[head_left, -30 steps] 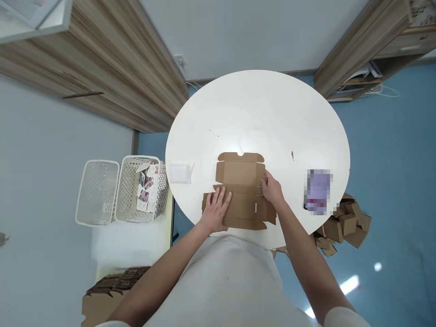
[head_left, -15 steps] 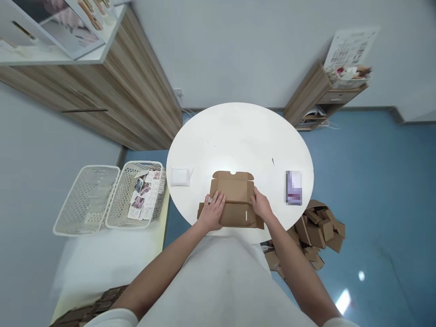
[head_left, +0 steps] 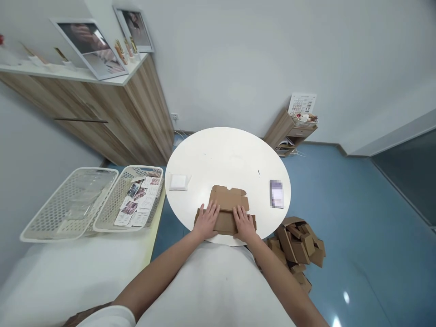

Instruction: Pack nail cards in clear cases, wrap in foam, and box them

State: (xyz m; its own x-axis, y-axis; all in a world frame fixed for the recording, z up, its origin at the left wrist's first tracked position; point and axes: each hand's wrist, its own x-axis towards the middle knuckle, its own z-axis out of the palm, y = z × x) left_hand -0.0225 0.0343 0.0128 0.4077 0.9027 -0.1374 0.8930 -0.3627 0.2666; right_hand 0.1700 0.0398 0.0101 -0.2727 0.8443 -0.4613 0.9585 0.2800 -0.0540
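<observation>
The left hand (head_left: 207, 222) and the right hand (head_left: 244, 223) sit apart from each other, both open with fingers extended, laid on the cardboard blank (head_left: 226, 221) rather than clamped round it; whether either thumb hooks under its edge I can't tell. The blank lies at the near edge of the white table (head_left: 228, 156), its notched flap toward the far side. It should be light, fairly stiff between creases and not fragile, though narrow tabs could bend and it may slide; the side edges beside the fold look the best hold. Further out, a white packet (head_left: 178, 182) lies near the table's left edge, a blurred purple item (head_left: 276, 194) near its right.
</observation>
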